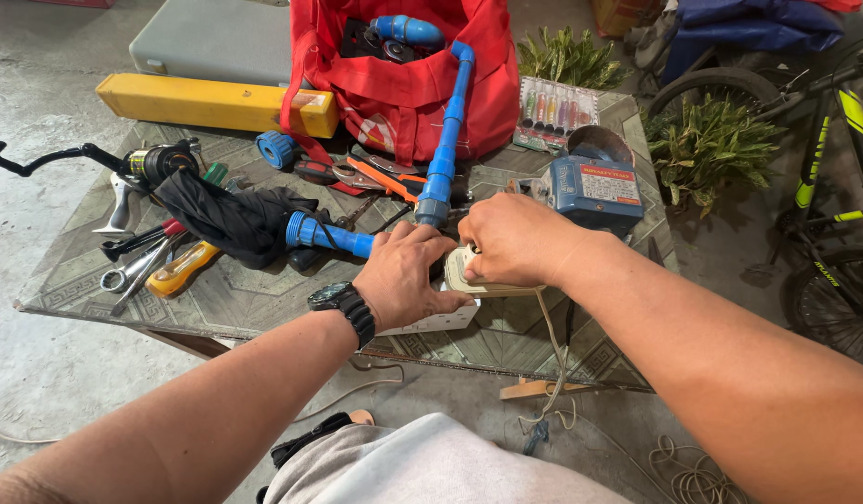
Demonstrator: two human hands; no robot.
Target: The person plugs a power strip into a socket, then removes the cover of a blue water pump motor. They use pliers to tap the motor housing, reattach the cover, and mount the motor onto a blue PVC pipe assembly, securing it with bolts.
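Head view shows both hands meeting near the front edge of the table (264, 303), which has a patterned top. The left hand (401, 277), with a black watch (343, 303) on its wrist, lies palm down with fingers curled loosely over a white box-shaped socket block (438, 320) and rests against the near end of a blue pipe (334, 236). The right hand (514, 238) is closed over a cream-coloured plug or block (469, 283) just beside the left hand's fingertips, with a pale cord (550, 341) dropping from it over the front edge; how tightly it grips I cannot tell. The blue pipe bends at an elbow directly behind the two hands and runs up toward a red bag (403, 93) at the back edge. Just right of the hands, almost touching the right knuckles, stands a blue power tool (595, 191). A black folded umbrella (231, 219) lies left of the left hand, with wrenches and an orange-handled tool (175, 271) near the left edge. A yellow box (208, 103) lies at the back left corner, and orange-handled pliers (380, 177) lie behind the pipe.
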